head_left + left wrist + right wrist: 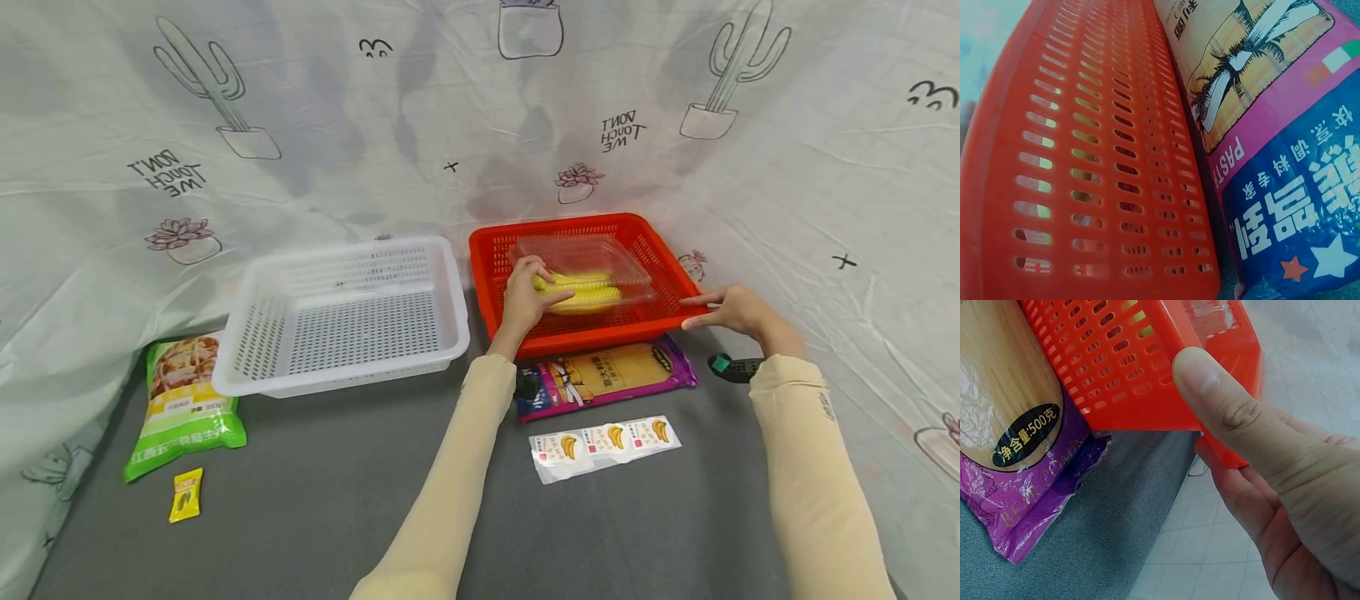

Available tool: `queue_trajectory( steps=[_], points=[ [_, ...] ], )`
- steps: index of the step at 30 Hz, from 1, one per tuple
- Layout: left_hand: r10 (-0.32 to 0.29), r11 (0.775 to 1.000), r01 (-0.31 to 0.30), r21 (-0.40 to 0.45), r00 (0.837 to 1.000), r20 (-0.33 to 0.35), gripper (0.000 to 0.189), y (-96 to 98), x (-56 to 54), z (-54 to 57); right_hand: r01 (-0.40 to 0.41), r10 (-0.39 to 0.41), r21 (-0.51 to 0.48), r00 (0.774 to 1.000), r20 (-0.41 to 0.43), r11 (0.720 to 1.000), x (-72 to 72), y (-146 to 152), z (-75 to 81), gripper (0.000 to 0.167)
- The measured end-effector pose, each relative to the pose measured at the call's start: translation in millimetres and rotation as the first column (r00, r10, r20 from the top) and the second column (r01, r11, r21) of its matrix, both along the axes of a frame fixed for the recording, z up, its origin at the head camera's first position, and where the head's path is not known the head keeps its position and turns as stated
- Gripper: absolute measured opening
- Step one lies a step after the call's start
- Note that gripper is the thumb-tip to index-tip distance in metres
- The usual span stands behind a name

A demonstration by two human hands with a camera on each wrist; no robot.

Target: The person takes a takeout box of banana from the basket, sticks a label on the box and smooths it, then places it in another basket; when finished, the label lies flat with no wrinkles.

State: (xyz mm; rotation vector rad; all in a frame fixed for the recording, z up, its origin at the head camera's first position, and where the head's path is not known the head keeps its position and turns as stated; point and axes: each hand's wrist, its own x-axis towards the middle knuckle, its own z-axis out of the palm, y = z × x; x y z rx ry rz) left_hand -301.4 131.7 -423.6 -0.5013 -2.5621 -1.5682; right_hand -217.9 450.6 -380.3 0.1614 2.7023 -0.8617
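Left Hand (525, 293) on Clear Container (600, 250), Right Hand (742, 315) on Red Basket (558, 343)

A person's left hand grips the left end of a clear container with yellow bananas (588, 302) inside the red basket, while the right hand pinches the basket's near right corner, thumb above the rim, fingers beneath. Just in front lies a pasta pack (611, 379), then a strip of banana labels (606, 446) on the gray worktop (337, 500). To the left stand a white basket (360, 333), a green bag (195, 421) and a small yellow packet (186, 495).
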Motion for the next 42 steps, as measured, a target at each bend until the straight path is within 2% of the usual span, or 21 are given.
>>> queue_trajectory(
  steps=[3,8,14,19,26,36,42],
  points=[
    [0.012,0.999,-0.011,0.036,1.000,-0.027,0.033,-1.6,-0.4,0.5,0.001,-0.001,0.001,1.000,0.000,1.000,0.0,-1.1,1.0,0.072],
    [-0.007,0.994,0.015,0.111,0.998,-0.067,0.032,-5.3,-1.4,1.6,0.008,-0.008,0.000,1.000,0.012,1.000,-1.1,-2.6,2.5,0.073],
    [-0.035,0.988,0.045,0.146,0.997,-0.069,0.031,-9.1,-0.4,4.4,0.010,-0.010,0.011,1.000,0.028,1.000,-2.6,-0.7,2.8,0.077],
    [-0.057,0.988,0.064,0.141,0.997,-0.057,0.030,-10.1,2.0,5.5,-0.001,0.001,0.009,1.000,0.027,1.000,-1.4,1.6,2.8,0.077],
    [-0.093,0.984,0.107,0.145,0.990,-0.105,0.031,-11.3,3.4,8.7,0.011,-0.011,-0.020,1.000,0.013,1.000,2.3,1.1,4.0,0.075],
    [-0.069,0.985,0.085,0.152,0.992,-0.108,0.032,-21.9,7.3,16.4,0.013,-0.012,-0.013,0.999,0.032,1.000,0.5,-0.8,3.8,0.077],
    [-0.085,0.987,0.101,0.123,0.988,-0.125,0.033,-30.9,9.2,22.1,0.006,-0.006,-0.004,1.000,0.027,1.000,0.1,-1.3,3.5,0.078]
  ],
)
